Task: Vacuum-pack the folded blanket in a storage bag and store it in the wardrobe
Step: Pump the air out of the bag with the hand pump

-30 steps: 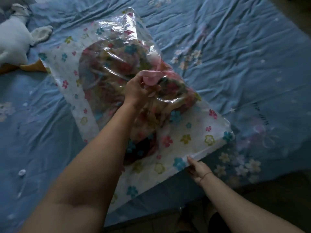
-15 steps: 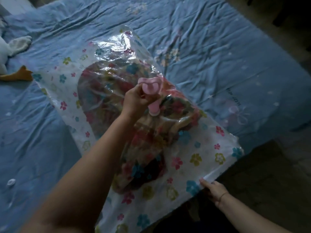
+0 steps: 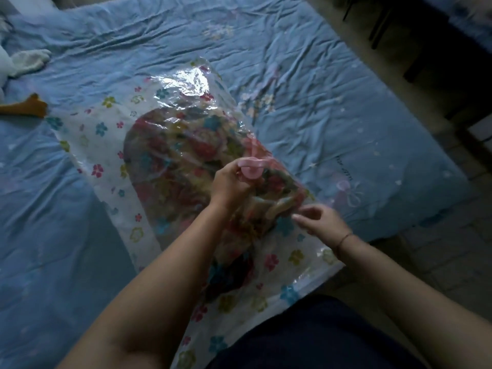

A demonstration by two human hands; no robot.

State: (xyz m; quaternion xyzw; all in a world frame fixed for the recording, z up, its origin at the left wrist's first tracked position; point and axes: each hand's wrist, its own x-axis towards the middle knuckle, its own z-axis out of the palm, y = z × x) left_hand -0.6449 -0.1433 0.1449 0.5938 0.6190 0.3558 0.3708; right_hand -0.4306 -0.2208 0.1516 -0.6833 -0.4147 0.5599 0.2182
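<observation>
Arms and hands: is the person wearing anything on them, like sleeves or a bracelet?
No sleeves show: the left arm and the right arm are bare as far as the picture goes. A thin, string-like band goes round the wrist of the right hand. The left hand wears nothing I can see, though the light is dim.

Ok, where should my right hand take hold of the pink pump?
Grip the pump by its flat T-handle, coming from the right. The handle stands clear above the left hand, which wraps the barrel from the left; the right hand is free.
</observation>
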